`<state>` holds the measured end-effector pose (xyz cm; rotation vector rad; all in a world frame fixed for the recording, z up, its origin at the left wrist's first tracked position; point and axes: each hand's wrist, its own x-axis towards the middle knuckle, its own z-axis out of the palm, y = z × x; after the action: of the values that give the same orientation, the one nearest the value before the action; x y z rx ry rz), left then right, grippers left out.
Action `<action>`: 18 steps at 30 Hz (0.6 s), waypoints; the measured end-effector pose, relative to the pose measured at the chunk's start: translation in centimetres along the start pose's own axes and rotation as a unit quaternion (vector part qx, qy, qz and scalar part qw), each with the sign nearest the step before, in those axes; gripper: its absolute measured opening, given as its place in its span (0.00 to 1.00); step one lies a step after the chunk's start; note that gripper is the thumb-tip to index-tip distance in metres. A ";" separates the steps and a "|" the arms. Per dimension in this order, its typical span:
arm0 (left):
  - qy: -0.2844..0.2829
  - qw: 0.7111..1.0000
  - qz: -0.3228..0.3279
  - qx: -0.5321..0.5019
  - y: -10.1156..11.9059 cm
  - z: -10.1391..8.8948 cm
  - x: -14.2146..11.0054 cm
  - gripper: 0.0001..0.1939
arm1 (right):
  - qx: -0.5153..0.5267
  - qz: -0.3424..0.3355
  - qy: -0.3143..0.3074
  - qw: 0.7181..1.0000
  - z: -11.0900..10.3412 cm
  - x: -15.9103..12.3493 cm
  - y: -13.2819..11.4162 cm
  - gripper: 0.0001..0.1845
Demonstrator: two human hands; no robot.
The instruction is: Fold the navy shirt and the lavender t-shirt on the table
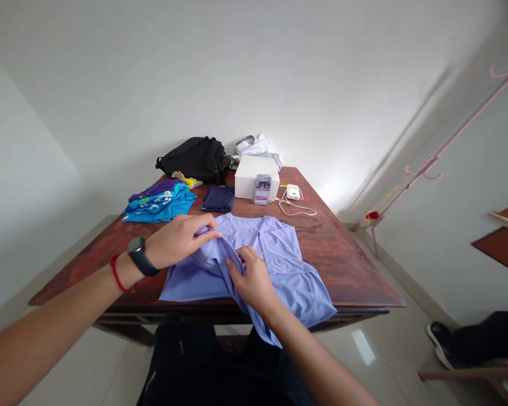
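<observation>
A light purple T-shirt [279,248] lies spread near the front of the wooden table, with part of it hanging over the front edge. My left hand [182,239], with a dark band and a red string on its wrist, pinches a raised fold of the shirt. Lower and to the right, my right hand [252,276] grips the same lifted edge between thumb and fingers. Beneath the raised cloth, part of the shirt is hidden.
Behind the shirt are a folded navy cloth [218,199], a pile of blue and purple clothes [161,202], a black backpack [192,160], a white box [254,169] and a white device with a cable [293,193]. A pink coat stand [427,163] leans at right.
</observation>
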<state>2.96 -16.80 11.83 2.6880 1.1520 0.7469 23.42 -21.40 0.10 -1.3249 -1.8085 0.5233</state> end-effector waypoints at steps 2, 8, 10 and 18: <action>0.015 1.000 -0.005 0.013 0.0 -0.4 0.1 0.14 | -0.008 0.003 0.001 1.000 -0.8 0.0 0.5 0.08; 0.041 0.999 -0.021 0.023 0.7 -1.5 0.0 0.14 | -0.076 0.063 -0.050 0.994 -3.4 -3.2 2.8 0.11; 0.044 0.999 -0.022 0.024 1.2 -1.9 -0.3 0.15 | -0.084 0.086 -0.063 0.991 -4.1 -4.7 3.7 0.13; 0.063 0.994 -0.081 0.043 0.4 -3.9 -0.9 0.18 | -0.130 0.101 -0.072 0.984 -10.2 -6.4 7.4 0.15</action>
<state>0.81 -17.97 15.00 2.6063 1.4435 0.8697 36.71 -25.97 -1.71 -1.6989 -1.9195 0.5141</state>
